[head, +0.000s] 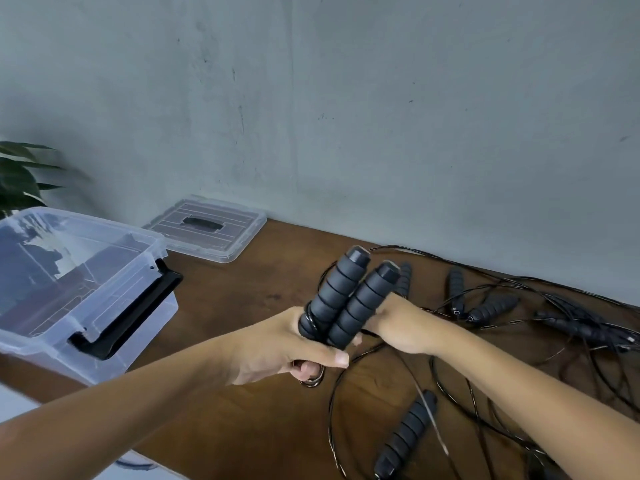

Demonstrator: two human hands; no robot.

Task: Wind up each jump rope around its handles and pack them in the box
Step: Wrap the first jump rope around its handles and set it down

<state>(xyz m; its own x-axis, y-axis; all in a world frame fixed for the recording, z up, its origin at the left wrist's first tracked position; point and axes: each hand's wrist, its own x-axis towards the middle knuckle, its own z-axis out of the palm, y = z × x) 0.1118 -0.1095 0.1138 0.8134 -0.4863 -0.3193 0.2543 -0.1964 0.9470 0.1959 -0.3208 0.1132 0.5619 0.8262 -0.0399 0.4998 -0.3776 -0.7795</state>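
Two black ribbed handles (349, 299) stand together, cord looped at their base, above the tabletop (242, 289); loose ropes (519, 306) sprawl right; clear box (79, 282) open at left edge.

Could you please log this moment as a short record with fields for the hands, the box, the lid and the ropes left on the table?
left hand: grips the lower ends of the two handles, held side by side
right hand: behind the handles, touching them; grip partly hidden
box: clear, open, at the table's left end
lid: flat near the wall, beyond the box
loose ropes: tangled at right
table: brown wood
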